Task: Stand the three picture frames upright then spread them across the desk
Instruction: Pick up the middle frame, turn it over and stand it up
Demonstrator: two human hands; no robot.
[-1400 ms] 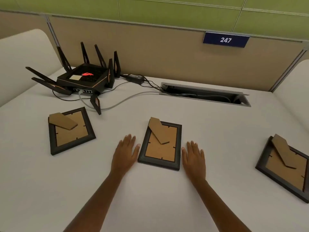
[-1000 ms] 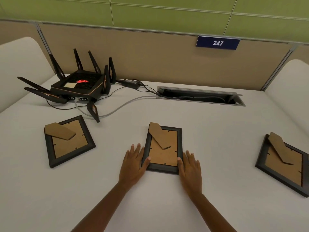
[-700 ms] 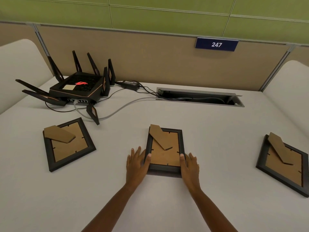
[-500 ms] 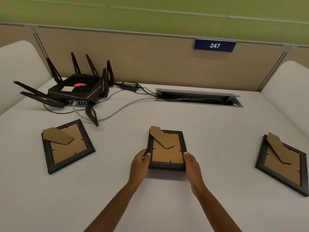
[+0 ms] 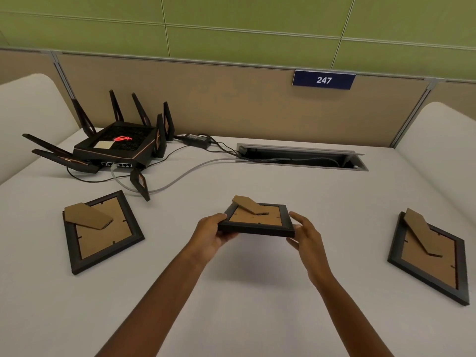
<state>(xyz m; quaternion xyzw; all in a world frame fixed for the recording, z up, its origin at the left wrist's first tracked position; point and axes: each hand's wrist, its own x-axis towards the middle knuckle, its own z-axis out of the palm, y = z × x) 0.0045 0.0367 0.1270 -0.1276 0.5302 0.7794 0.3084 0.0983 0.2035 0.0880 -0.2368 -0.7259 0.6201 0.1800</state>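
Observation:
Three dark picture frames with brown cardboard backs and fold-out stands are on the white desk (image 5: 231, 318). The middle frame (image 5: 257, 221) is lifted off the desk, back side up and near-flat, its shadow below it. My left hand (image 5: 210, 234) grips its left edge and my right hand (image 5: 305, 235) grips its right edge. The left frame (image 5: 103, 231) lies face down near the router. The right frame (image 5: 430, 256) lies face down near the desk's right side.
A black router (image 5: 116, 145) with several antennas sits at the back left, its cables (image 5: 190, 171) running to an open cable tray (image 5: 301, 157) at the back. A beige partition with a "247" sign (image 5: 323, 79) closes the rear. White side panels flank the desk.
Both hands closed in on the middle frame's sides, gripped it, and raised it off the desk. The other two frames stayed put.

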